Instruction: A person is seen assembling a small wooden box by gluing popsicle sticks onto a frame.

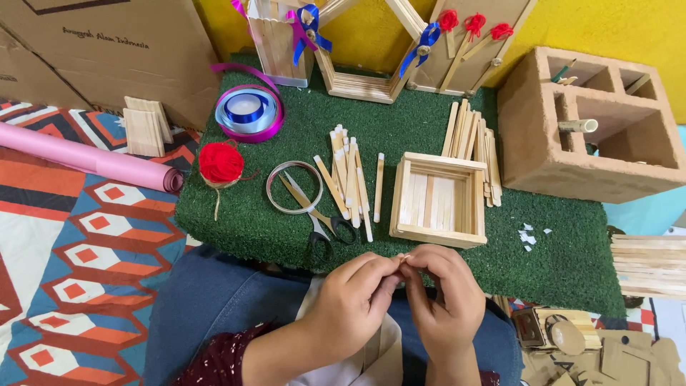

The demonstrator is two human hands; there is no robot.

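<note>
Brown cardboard box (pixel 107 50) upper left; left hand (pixel 354 300) and right hand (pixel 446 293) pinch a small stick piece (pixel 404 257).

Home craft corner, floor-level. Patterned woven mat (pixel 64 236) underfoot, yellow wall (pixel 607 25) behind. Low work surface of green artificial turf (pixel 236 221), strewn with ice-cream sticks (pixel 350 175), scissors (pixel 321 214), red yarn ball (pixel 220 162), ribbon spools (pixel 249 111). Stick-built box (pixel 437 200) and frames (pixel 368 50) alongside. Cardboard cartons (pixel 107 50), pink paper roll (pixel 86 157), hollow block (pixel 593 121) holding tools.
</note>
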